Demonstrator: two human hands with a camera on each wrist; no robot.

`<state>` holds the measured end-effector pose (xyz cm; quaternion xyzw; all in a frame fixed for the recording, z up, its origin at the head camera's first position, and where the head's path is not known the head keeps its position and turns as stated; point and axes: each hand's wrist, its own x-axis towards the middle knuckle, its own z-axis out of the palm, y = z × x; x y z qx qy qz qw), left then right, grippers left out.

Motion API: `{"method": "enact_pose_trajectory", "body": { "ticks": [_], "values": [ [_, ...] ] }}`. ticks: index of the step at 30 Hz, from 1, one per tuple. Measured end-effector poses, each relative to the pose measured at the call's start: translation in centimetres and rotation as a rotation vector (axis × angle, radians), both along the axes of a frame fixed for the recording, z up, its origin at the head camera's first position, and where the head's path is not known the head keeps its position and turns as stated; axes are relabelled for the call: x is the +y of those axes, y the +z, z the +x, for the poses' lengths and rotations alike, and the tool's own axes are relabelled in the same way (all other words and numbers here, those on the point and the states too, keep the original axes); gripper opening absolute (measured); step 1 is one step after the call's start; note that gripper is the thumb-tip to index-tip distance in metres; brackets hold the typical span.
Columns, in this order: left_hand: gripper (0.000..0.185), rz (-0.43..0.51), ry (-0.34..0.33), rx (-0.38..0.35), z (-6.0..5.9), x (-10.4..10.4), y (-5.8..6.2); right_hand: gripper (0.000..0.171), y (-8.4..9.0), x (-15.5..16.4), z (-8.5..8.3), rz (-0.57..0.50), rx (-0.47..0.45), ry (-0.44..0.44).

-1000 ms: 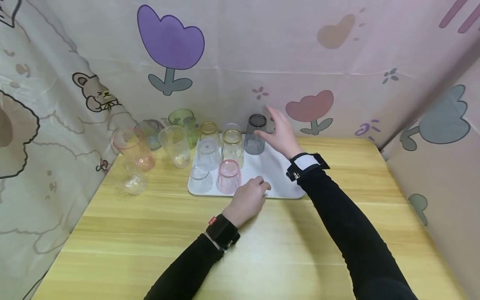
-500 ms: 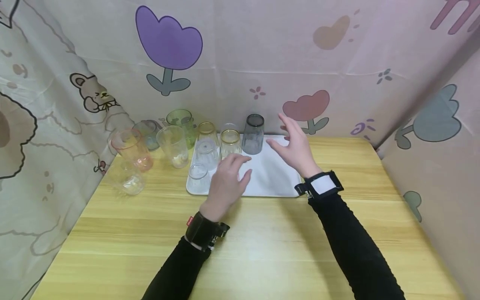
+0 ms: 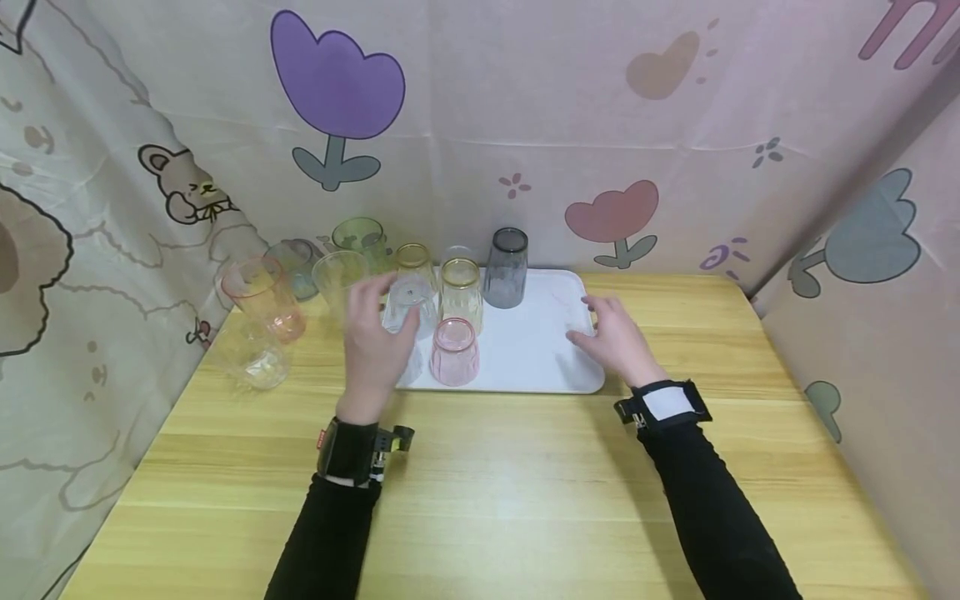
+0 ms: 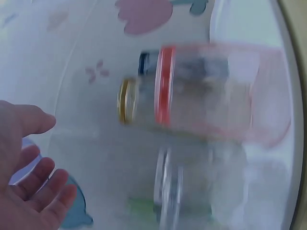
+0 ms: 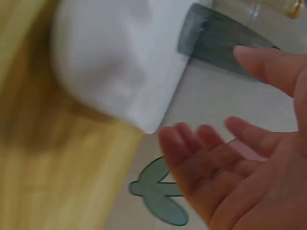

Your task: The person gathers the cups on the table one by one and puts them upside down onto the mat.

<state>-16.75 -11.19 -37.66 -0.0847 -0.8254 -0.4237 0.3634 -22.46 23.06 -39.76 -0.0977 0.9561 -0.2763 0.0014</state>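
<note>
My left hand [image 3: 375, 346], fingers spread, hovers over the left end of a white tray [image 3: 540, 350] and hides part of the front-left clear glass. A taller clear glass [image 3: 412, 300] stands just behind its thumb. To its right is a pink glass [image 3: 454, 354], with its red-ringed narrow end up in the left wrist view. Two gold-ringed glasses [image 3: 461, 292] and a dark grey glass [image 3: 506, 271] stand farther back on the tray. By the tray's right edge is my right hand [image 3: 617, 342], thumb and fingers apart, holding nothing; contact with the edge is unclear.
Left of the tray, on the wooden table [image 3: 495, 500], stand a pink-tinted tumbler [image 3: 266, 300], a bluish one [image 3: 300, 267], a green one [image 3: 363, 237] and a clear one [image 3: 337, 279]. Another clear glass [image 3: 262, 362] sits nearest the left edge. Printed curtains surround the table.
My left hand has moved left across the tray front, past the pink glass. My right hand has drawn away from the grey glass, down and right to the tray's right edge. The glasses stay put.
</note>
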Motion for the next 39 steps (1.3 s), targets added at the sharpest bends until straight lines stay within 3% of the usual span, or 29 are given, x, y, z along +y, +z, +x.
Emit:
{"method": "enact_pose_trajectory", "body": {
  "ticks": [5,12,19,22,33,39],
  "values": [
    [0.059,0.11,0.096,-0.053,-0.5,-3.0,-0.2,0.071,-1.2,1.1,0.5,0.072,-0.092,-0.045],
    [0.086,0.236,0.2,-0.187,-1.1,-6.2,-1.4,0.065,-3.1,2.2,0.7,0.113,-0.14,-0.083],
    [0.107,0.329,0.168,-0.44,-2.2,-7.6,-2.1,0.053,-3.5,2.5,0.6,0.095,-0.176,-0.08],
    [0.11,0.34,0.16,-0.501,-2.8,-8.0,-2.3,0.048,-3.6,2.3,0.6,0.093,-0.179,-0.084],
    [0.111,0.373,0.13,-0.613,-4.6,-8.7,-3.0,0.043,-3.5,2.1,0.5,0.081,-0.188,-0.068],
    [0.105,0.361,0.14,-0.592,-5.0,-8.6,-3.4,0.041,-3.6,2.2,0.5,0.068,-0.192,-0.066]
  ]
}}
